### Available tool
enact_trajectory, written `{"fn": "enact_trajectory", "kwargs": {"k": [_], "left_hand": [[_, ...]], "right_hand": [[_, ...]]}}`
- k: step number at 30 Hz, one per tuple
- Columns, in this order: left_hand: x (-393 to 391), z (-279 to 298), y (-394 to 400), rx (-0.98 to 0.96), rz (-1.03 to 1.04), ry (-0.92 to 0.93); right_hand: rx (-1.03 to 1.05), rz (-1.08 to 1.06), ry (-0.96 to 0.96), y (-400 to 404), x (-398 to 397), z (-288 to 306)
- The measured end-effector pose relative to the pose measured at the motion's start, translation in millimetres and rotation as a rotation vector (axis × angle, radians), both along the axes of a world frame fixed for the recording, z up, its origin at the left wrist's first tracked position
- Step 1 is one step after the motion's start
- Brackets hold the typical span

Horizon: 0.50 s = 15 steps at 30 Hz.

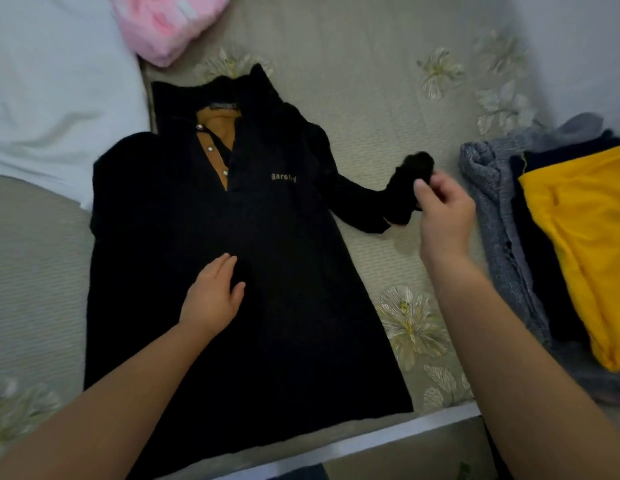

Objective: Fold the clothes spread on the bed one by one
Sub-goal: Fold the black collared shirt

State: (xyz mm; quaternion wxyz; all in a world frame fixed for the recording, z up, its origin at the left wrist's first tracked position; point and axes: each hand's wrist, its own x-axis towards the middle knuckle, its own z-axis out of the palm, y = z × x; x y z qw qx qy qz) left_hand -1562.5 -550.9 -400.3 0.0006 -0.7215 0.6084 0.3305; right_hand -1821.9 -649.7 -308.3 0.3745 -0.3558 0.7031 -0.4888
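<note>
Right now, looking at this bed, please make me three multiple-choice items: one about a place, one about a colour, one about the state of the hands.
1. Where does the pile of clothes lie from the black shirt?
A. to its right
B. on top of it
C. to its left

2. What colour is the top garment of the pile?
A. pink
B. yellow
C. green

3. What does the right hand do?
A. lies flat on the bed
B. hangs empty
C. holds the sleeve end

Answers: 1 A, the pile is at the right edge of the bed; 2 B, yellow cloth lies uppermost; 3 C, its fingers close on the cuff while the left hand rests flat on the shirt.
</note>
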Motion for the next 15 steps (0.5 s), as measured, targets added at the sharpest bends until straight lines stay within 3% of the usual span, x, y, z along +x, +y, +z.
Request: {"fn": "enact_trajectory", "kwargs": {"k": [4, 8, 11, 15], "left_hand": [[53.3, 27.0, 11.6, -0.097, 0.359, 0.089], [118.2, 39.0, 35.2, -0.088, 0.472, 0.059], [138.2, 35.4, 39.3, -0.067, 0.486, 0.082], [129.2, 23.5, 18.5, -0.057, 0.460, 0.135]], "right_hand": [[-0.080, 0.388, -0.014, -17.9, 104.2, 16.1], [0.055, 0.926, -0.003, -4.7, 186.9, -12.0], [0.178, 0.967, 0.209, 3.2, 188.7, -39.2], [0.319, 0.754, 0.456, 4.8, 142.7, -65.1]]}}
